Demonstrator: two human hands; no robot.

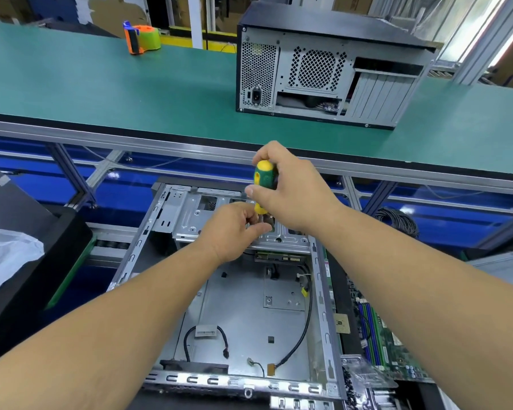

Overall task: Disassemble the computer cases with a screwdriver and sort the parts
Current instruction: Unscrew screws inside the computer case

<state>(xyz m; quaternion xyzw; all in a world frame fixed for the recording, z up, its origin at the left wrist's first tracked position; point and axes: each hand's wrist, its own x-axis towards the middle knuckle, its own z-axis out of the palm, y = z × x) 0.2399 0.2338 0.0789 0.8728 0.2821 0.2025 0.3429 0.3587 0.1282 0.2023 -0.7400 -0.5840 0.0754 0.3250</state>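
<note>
From your head camera, your right hand (290,190) wraps the yellow-and-green screwdriver (262,184), fingers curled round the handle with the thumb laid across its near side. The tool stands nearly upright over the drive cage (190,217) at the far end of the open case (234,321) lying in front of you. Your left hand (234,229) sits just below, its fingertips pinched together at the base of the handle, right where the shaft meets the cage. The shaft and tip are hidden behind those fingers, so you cannot tell what the pinch holds, nor which screw the tool is on. A motherboard (379,335) lies just right of the case, partly covered by your right forearm. A second, closed case (323,69) stands well beyond on the green bench (101,84), with a tape dispenser (141,38) farther left.
</note>
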